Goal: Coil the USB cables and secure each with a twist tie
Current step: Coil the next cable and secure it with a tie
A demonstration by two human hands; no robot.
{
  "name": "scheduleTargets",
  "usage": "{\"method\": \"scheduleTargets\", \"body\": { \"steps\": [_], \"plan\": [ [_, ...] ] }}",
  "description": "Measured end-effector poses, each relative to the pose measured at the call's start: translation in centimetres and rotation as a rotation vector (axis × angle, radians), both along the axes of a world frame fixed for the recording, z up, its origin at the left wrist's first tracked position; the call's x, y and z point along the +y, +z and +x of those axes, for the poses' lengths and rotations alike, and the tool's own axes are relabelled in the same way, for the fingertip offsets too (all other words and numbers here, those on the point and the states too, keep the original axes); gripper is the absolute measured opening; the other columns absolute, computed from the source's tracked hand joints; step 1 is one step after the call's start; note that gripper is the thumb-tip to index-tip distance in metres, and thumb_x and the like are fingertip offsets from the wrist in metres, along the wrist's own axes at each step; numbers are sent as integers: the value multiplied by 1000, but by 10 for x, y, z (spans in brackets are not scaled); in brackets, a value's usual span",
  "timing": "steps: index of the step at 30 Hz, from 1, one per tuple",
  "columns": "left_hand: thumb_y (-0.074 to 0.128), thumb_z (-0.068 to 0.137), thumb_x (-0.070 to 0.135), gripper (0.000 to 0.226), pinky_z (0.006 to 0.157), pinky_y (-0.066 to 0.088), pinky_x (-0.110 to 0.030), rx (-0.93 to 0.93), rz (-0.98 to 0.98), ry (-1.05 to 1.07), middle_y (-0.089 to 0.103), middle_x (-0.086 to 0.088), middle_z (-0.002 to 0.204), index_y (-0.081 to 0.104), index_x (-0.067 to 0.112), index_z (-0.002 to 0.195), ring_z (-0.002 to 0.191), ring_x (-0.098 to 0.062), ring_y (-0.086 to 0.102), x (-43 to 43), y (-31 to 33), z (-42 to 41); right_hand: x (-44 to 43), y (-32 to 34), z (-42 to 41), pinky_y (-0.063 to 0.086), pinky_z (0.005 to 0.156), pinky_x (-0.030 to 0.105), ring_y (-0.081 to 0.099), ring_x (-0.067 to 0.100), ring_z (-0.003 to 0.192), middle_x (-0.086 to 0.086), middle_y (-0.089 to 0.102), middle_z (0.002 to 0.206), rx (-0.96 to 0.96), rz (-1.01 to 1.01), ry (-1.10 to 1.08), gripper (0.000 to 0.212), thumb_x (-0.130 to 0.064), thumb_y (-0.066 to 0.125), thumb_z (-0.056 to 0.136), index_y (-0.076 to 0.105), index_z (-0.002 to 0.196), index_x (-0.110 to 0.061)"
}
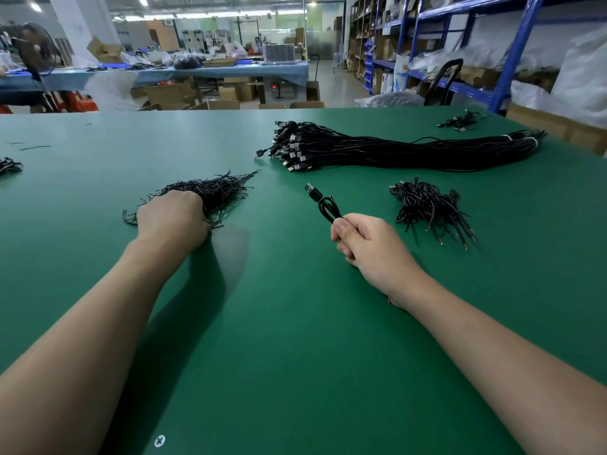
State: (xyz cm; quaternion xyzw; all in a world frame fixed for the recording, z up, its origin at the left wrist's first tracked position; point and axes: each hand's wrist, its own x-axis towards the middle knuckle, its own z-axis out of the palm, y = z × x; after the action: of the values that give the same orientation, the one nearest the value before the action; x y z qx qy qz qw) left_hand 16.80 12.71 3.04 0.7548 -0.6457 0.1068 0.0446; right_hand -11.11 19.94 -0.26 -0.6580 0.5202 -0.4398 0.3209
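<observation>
My right hand grips a coiled black USB cable above the green table; its loops and USB plug stick out past my thumb. My left hand rests curled on a heap of thin black twist ties, its fingertips buried in the heap. A big bundle of straight black USB cables lies across the far middle of the table, bound with white ties at its right end. A small pile of coiled cables sits to the right of my right hand.
Another small cable cluster lies at the far right edge and one at the far left edge. Blue shelving with boxes stands beyond the table on the right. A person works at a distant bench.
</observation>
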Motion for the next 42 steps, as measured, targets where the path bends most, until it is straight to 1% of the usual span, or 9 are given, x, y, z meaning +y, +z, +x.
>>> {"method": "scheduleTargets", "body": {
  "steps": [6, 11, 14, 17, 19, 23, 33, 38, 42],
  "plan": [
    [57, 95, 13, 14, 64, 38, -34, -21, -43, -42, 66, -12, 93, 63, 13, 82, 80, -34, 56, -1, -2, -7, -3, -2, -1, 31, 54, 29, 33, 10, 52, -5, 43, 60, -32, 9, -1, 33, -24, 43, 107, 56, 87, -1],
    [57, 99, 14, 13, 68, 42, -38, 128, -189, -116, 68, -16, 104, 68, 15, 106, 94, -39, 62, 1, -3, -7, -4, -3, -2, 30, 52, 26, 33, 8, 50, -6, 43, 60, -39, 8, 5, 33, -25, 43, 107, 56, 88, -1],
    [61, 99, 16, 18, 79, 50, -34, 407, -290, -277, 74, -6, 99, 72, 18, 113, 94, -28, 66, 2, -3, -19, -4, -3, -2, 30, 52, 25, 33, 7, 50, -8, 42, 60, -49, 1, 4, 32, -24, 43, 107, 56, 87, -2],
    [65, 98, 13, 18, 66, 46, -12, 924, -194, -477, 73, 6, 83, 76, 19, 110, 67, 4, 60, 15, -8, -50, -4, -3, -2, 29, 50, 23, 31, 6, 49, -8, 41, 59, -57, -18, 7, 32, -24, 43, 107, 55, 86, -4],
    [62, 100, 11, 20, 59, 43, -17, 1188, -21, -583, 72, 10, 79, 76, 21, 110, 63, 1, 54, 26, -16, -73, -4, -3, -2, 28, 50, 24, 30, 8, 50, -8, 39, 59, -67, -34, 12, 32, -25, 44, 107, 55, 85, -4],
    [59, 101, 10, 21, 56, 46, -20, 1421, 170, -730, 69, 8, 78, 74, 20, 113, 70, -5, 56, 37, -23, -93, -5, -4, -2, 27, 50, 27, 29, 11, 52, -10, 37, 58, -94, -52, 23, 32, -25, 44, 107, 55, 85, -5],
    [63, 98, 7, 25, 69, 55, -21, 1493, 319, -826, 74, -3, 83, 71, 16, 120, 70, -9, 65, 40, -28, -97, -8, -8, -3, 31, 57, 36, 34, 13, 57, -16, 40, 54, -117, -50, 2, 33, -28, 44, 108, 56, 79, -16],
    [63, 97, 6, 23, 70, 56, -22, 1553, 322, -799, 76, -7, 86, 69, 12, 118, 73, -12, 69, 39, -29, -97, -7, -7, -2, 29, 53, 24, 33, 5, 50, -17, 38, 51, -79, -67, 21, 31, -27, 45, 107, 56, 80, -18],
    [67, 90, 15, 31, 70, 56, -22, 1594, 397, -799, 74, -7, 87, 69, 10, 120, 72, -12, 68, 39, -28, -96, -8, -8, -2, 27, 52, 31, 31, 8, 51, -17, 38, 50, -73, -66, 42, 31, -28, 45, 108, 57, 82, -16]
  ]
}}
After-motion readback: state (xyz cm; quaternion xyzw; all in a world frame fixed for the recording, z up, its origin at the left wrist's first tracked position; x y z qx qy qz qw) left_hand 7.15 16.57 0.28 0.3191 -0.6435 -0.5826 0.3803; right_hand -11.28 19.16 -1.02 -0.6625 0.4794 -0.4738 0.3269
